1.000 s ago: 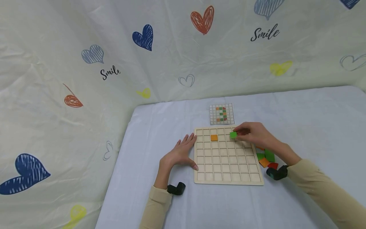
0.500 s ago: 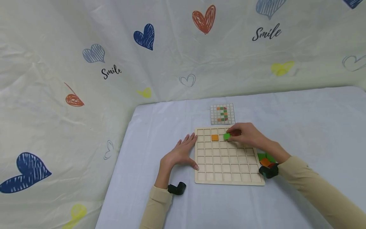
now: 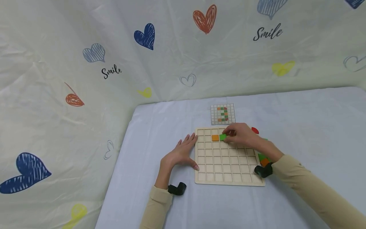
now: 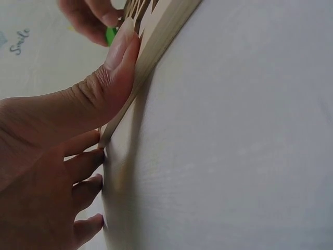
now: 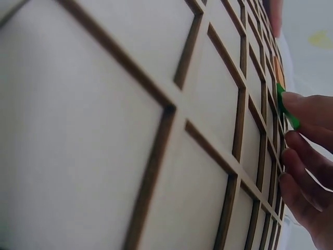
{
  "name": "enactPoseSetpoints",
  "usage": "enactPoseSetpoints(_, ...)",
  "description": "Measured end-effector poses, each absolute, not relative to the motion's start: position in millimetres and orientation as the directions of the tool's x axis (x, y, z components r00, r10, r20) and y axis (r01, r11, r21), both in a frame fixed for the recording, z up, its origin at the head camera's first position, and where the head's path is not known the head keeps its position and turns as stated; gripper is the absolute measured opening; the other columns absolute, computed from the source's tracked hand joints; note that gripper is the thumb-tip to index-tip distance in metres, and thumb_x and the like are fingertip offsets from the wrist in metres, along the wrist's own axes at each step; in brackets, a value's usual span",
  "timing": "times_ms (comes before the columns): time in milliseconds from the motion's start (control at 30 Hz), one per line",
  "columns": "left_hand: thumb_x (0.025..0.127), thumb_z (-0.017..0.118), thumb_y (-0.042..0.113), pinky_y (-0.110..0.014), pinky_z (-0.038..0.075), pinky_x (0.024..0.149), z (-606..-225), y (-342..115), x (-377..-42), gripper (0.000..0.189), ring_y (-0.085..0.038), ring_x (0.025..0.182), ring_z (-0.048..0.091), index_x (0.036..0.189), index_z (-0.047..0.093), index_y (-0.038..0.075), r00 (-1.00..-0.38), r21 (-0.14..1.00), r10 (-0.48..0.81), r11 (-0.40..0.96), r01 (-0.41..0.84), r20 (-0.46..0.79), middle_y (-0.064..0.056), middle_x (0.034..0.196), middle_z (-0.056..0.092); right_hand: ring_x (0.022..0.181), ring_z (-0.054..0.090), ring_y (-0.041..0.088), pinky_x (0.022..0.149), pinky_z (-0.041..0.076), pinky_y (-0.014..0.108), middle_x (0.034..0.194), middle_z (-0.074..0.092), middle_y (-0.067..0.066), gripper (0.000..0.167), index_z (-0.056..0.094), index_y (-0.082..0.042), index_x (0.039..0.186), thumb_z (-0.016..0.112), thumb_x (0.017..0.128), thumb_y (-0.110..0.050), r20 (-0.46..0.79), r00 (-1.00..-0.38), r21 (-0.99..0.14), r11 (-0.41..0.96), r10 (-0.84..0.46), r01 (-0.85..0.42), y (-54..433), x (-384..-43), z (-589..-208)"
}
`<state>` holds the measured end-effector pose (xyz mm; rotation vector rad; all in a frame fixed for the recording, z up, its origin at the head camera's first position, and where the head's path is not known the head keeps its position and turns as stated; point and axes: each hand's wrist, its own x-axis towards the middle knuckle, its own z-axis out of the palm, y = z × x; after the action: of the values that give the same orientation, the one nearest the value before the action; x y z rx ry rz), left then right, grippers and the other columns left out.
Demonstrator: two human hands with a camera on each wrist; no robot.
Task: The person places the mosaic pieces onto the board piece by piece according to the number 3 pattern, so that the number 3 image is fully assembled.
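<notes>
A wooden grid board (image 3: 223,162) lies on the white-covered table. An orange square tile (image 3: 215,138) sits in a cell of its second row. My right hand (image 3: 240,134) pinches a green square tile (image 3: 222,137) between thumb and fingers, at the cell just right of the orange one. In the right wrist view the green tile (image 5: 285,107) looks tilted over the grid. My left hand (image 3: 180,154) rests along the board's left edge with fingers spread. The left wrist view shows its thumb (image 4: 122,52) against the board's side.
A small pattern card (image 3: 223,114) with coloured squares lies behind the board. Loose green and orange tiles (image 3: 264,162) lie by the board's right edge, partly hidden by the right arm. A red piece (image 3: 255,130) lies farther back. A printed cloth hangs behind the table.
My right hand has moved left over the board with the green tile, bringing it beside the orange tile. The left hand has stayed in place. The red piece farther back has come into sight.
</notes>
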<state>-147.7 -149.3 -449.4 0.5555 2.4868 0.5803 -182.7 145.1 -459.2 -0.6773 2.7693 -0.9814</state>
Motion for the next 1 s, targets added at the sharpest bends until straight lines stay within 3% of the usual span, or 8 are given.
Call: enactPoseSetpoints(1000, 0.068, 0.097, 0.036, -0.047, 0.001, 0.131, -452.6, -148.6, -148.4, 0.134, -0.021, 0.162, -0.003, 0.167, 0.009, 0.015, -0.780, 0.505, 0.493, 0.820, 0.269, -0.385, 0.001, 0.174, 0.001, 0.082, 0.059, 0.019, 0.075, 0.054, 0.033, 0.095, 0.070, 0.008, 0.022, 0.079, 0.000, 0.104, 0.083, 0.085, -0.010, 0.025, -0.882, -0.580, 0.712, -0.471, -0.397, 139.5, -179.2, -459.0)
